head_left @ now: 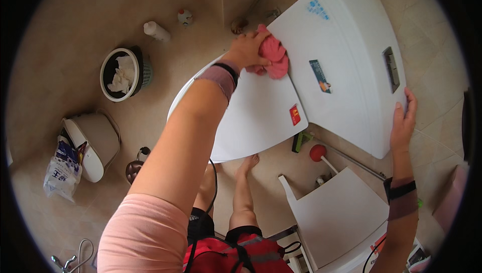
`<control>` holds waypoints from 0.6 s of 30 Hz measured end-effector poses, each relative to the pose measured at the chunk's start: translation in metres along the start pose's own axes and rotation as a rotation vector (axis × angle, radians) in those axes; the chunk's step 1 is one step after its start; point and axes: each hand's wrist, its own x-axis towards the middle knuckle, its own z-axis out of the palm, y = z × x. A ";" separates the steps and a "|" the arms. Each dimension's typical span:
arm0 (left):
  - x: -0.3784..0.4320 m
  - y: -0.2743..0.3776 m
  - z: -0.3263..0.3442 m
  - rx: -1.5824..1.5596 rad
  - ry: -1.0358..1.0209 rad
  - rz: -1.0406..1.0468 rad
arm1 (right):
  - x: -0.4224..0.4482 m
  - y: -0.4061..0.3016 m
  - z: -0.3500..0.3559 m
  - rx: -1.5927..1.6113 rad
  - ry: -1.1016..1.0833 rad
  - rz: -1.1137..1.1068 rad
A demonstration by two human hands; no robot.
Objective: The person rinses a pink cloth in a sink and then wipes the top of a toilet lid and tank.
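A crumpled pink cloth (pixel 278 55) is in the grip of my left hand (pixel 246 49), at the joint between the white toilet lid (pixel 260 107) and the toilet tank (pixel 331 47). The lid is down and bears a small red sticker near its back edge. Blue print and a dark label mark the tank's front. My right hand (pixel 404 120) rests against the tank's top edge, close to the metal flush button (pixel 391 69), its fingers partly hidden behind that edge and holding nothing loose.
At left are a waste basket (pixel 106 91) with paper in it, a tipped beige bin (pixel 107 137) and two bottles (pixel 158 32). A red plunger (pixel 318 153), a green brush (pixel 298 142) and a white cabinet (pixel 339 216) stand at lower right.
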 end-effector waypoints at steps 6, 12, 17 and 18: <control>-0.021 -0.057 -0.015 -0.637 -0.184 -0.095 | 0.003 0.010 -0.001 0.018 -0.002 0.044; -0.123 -0.139 -0.001 -0.766 -0.075 -0.116 | 0.010 0.023 0.004 -0.017 -0.010 -0.011; -0.231 -0.139 0.012 -0.694 0.308 -0.198 | 0.011 0.028 0.003 -0.050 0.019 -0.022; -0.244 -0.131 0.019 -0.695 0.370 -0.211 | 0.009 0.030 0.000 -0.074 0.028 -0.017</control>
